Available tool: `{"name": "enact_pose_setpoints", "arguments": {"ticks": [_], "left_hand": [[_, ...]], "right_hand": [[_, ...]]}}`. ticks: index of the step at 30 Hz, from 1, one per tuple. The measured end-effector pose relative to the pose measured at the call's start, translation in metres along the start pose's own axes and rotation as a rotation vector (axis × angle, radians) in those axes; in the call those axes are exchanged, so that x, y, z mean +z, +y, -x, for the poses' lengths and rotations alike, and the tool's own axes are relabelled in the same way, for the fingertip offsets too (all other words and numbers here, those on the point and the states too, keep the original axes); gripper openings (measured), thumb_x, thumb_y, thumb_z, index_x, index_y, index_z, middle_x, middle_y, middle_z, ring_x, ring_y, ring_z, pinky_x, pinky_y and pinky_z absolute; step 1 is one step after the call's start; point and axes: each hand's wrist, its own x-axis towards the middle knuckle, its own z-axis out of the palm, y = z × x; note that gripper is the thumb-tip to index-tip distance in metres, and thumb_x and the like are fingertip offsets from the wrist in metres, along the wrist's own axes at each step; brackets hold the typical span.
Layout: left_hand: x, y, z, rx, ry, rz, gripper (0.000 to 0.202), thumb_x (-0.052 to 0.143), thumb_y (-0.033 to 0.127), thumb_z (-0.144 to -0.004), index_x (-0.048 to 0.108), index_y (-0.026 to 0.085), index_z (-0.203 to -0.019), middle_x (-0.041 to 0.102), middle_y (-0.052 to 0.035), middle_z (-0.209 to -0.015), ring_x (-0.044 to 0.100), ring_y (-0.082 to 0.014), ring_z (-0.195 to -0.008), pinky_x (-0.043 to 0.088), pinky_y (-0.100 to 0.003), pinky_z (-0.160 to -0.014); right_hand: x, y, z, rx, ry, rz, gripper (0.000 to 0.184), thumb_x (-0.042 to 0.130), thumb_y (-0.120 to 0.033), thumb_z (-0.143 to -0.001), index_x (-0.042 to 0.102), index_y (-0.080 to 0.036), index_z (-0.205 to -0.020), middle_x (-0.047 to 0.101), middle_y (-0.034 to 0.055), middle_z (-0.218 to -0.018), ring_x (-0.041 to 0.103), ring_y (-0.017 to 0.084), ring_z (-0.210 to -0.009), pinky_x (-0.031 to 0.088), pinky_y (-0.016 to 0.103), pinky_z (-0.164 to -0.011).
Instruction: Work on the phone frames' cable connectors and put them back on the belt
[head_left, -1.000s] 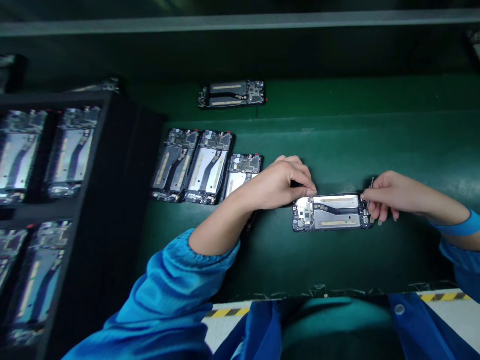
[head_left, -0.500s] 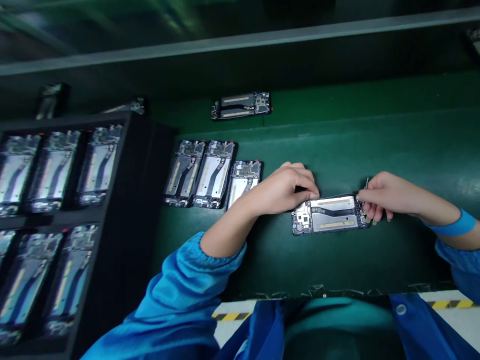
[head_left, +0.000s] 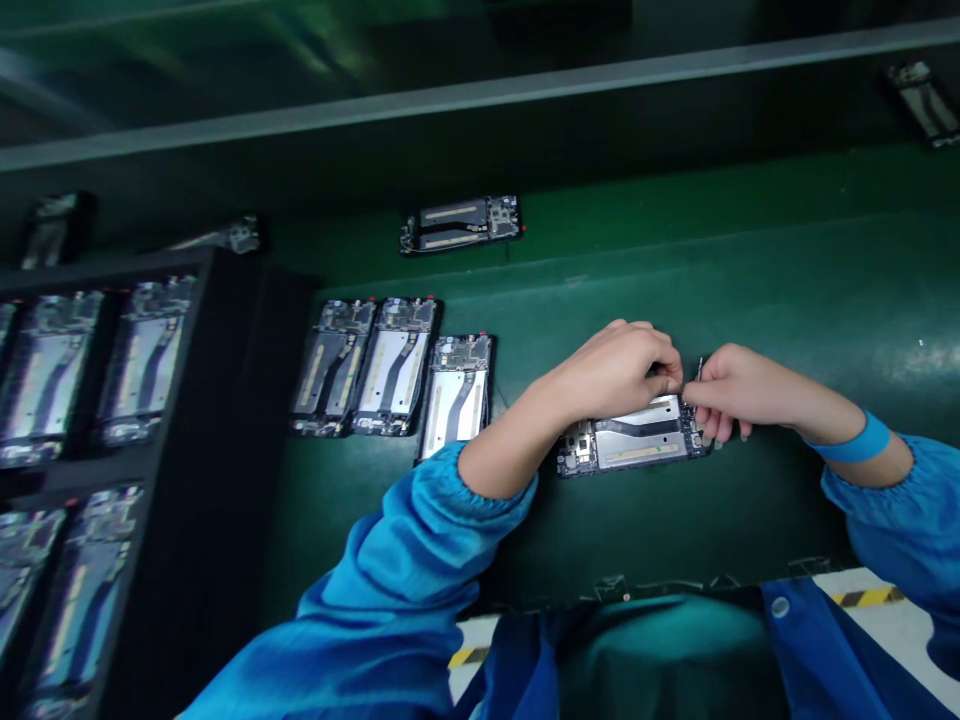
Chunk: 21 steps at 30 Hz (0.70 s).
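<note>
An opened phone lies sideways on the green table, its circuit board to the left and a dark ribbon cable across its silvery middle. My left hand reaches over it, thumb and finger pinched together at the far edge near the right end. Whatever is between those fingertips is too small to make out. Close beside it, my right hand is closed at the phone's right end. A thin metal tool sticks up from its fingers; most of it is hidden in the grip.
Left of my arm lie several opened phones in a row. Another phone lies farther back. A black rack with more phones stands at the left, and one phone lies at the far right.
My left hand has slid right along the phone's far edge, from near the circuit board to beside my right hand. The whole view has shifted a little.
</note>
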Motion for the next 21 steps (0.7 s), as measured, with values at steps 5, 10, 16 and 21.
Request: {"name": "enact_pose_setpoints", "arguments": {"ticks": [5, 10, 16, 21], "left_hand": [[0.008, 0.008, 0.019, -0.102, 0.086, 0.009, 0.017, 0.058, 0.021, -0.094, 0.074, 0.022, -0.095, 0.072, -0.0028, -0.091, 0.062, -0.02, -0.09, 0.043, -0.036, -0.086], [0.015, 0.016, 0.044, -0.285, 0.124, -0.092, 0.012, 0.063, 0.031, -0.095, 0.067, 0.02, -0.098, 0.067, -0.0055, -0.098, 0.058, -0.0232, -0.094, 0.041, -0.038, -0.086], [0.013, 0.021, 0.046, -0.304, 0.173, 0.063, 0.013, 0.047, 0.025, -0.102, 0.059, 0.02, -0.101, 0.065, 0.0014, -0.078, 0.058, -0.0165, -0.072, 0.041, -0.035, -0.08], [0.018, 0.034, 0.049, -0.297, 0.461, 0.217, 0.013, 0.057, 0.031, -0.1, 0.067, 0.025, -0.105, 0.075, 0.0027, -0.085, 0.067, -0.0142, -0.075, 0.045, -0.032, -0.079]], "right_hand": [[0.003, 0.002, -0.001, -0.047, 0.002, -0.034, 0.032, 0.062, -0.028, -0.083, 0.067, -0.017, -0.054, 0.073, 0.0104, -0.057, 0.068, 0.016, -0.048, 0.047, 0.018, -0.035], [-0.001, 0.006, 0.001, -0.123, 0.016, -0.101, 0.03, 0.06, -0.024, -0.084, 0.069, -0.016, -0.057, 0.073, 0.0101, -0.06, 0.068, 0.017, -0.053, 0.053, 0.022, -0.046], [-0.004, 0.013, 0.014, -0.536, 0.568, -0.206, 0.026, 0.052, -0.02, -0.091, 0.078, -0.019, -0.093, 0.077, 0.0063, -0.099, 0.07, 0.019, -0.089, 0.053, 0.028, -0.077], [0.017, 0.008, 0.018, -0.574, 0.427, -0.105, 0.021, 0.058, -0.033, -0.092, 0.072, -0.02, -0.082, 0.067, 0.002, -0.077, 0.059, 0.018, -0.072, 0.043, 0.029, -0.064]]}}
